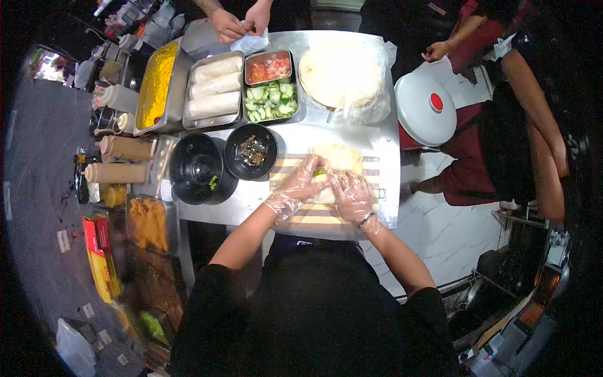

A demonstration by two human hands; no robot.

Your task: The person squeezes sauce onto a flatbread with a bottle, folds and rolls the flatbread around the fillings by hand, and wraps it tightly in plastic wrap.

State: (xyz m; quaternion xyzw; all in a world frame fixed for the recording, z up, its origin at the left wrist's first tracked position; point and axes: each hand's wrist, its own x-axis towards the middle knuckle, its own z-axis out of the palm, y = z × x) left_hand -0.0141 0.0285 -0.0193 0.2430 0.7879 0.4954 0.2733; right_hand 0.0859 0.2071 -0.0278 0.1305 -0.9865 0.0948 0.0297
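Observation:
Both of my hands wear clear plastic gloves and work over a striped board [308, 220] at the near edge of the metal table. Between them is a flatbread wrap [323, 196], partly folded, with some green filling showing at its top edge. My left hand [301, 183] closes on the wrap's left side, fingertips at the fold. On the right side, my right hand [352, 196] presses with curled fingers, a dark band at its wrist. An unfolded part of the flatbread [339, 152] lies flat beyond my fingers. My hands cover most of the filling.
Two black bowls stand left of the board, one with green scraps [212, 183], one with dark bits [252, 152]. Behind are rolled wraps [217, 85], cucumber [270, 103], diced tomato [269, 68], yellow rice [157, 85] and stacked flatbreads [339, 75]. Co-workers' hands [239, 24] hold plastic opposite.

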